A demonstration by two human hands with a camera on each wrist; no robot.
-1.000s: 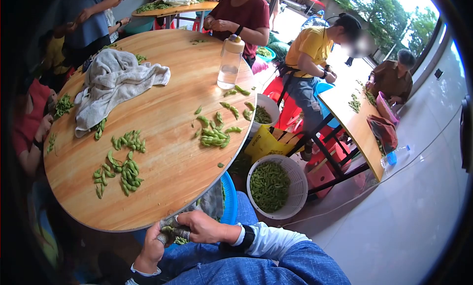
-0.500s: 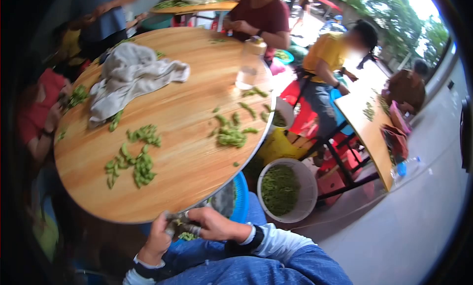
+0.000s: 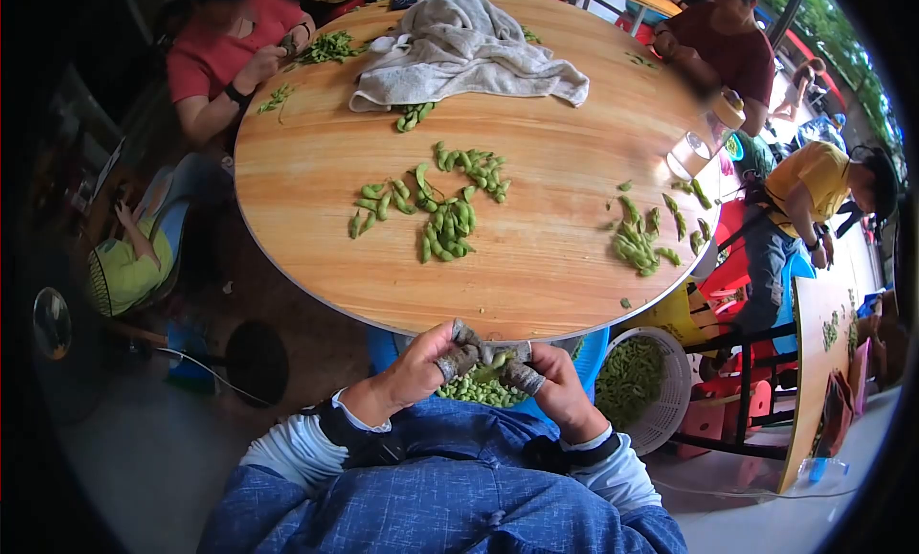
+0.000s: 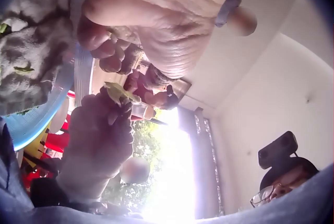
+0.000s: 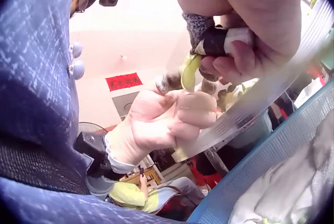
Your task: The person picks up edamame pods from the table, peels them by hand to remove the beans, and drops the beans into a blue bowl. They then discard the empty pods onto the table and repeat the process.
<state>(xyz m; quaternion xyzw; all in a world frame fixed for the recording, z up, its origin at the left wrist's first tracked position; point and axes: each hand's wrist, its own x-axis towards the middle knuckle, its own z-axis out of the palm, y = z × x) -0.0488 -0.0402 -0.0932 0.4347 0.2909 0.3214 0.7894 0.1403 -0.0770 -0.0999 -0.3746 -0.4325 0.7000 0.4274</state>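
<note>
Between my two hands is a green soybean pod (image 3: 499,361), low in front of the table edge. My right hand (image 3: 560,386) pinches one end between thumb and finger, both wrapped in worn grey cloth; a finger with black and white wrapping shows in the right wrist view. My left hand (image 3: 416,370), also with wrapped fingertips, has its thumb and curled fingers at the pod's other end (image 5: 188,82). Beneath the hands, shelled green beans (image 3: 481,389) lie over the blue basin (image 3: 592,367), partly hidden by the hands and lap.
On the round wooden table (image 3: 536,276) lie a middle pile of pods (image 3: 446,224), a right-hand pile (image 3: 635,243), a grey towel (image 3: 459,51) and a water bottle (image 3: 704,142). A white basket (image 3: 678,391) of pods stands at right. Other people sit around.
The head view has swung left, so the table now lies straight ahead and the hands show near the middle. The hands stay close together in front of the table edge.
</note>
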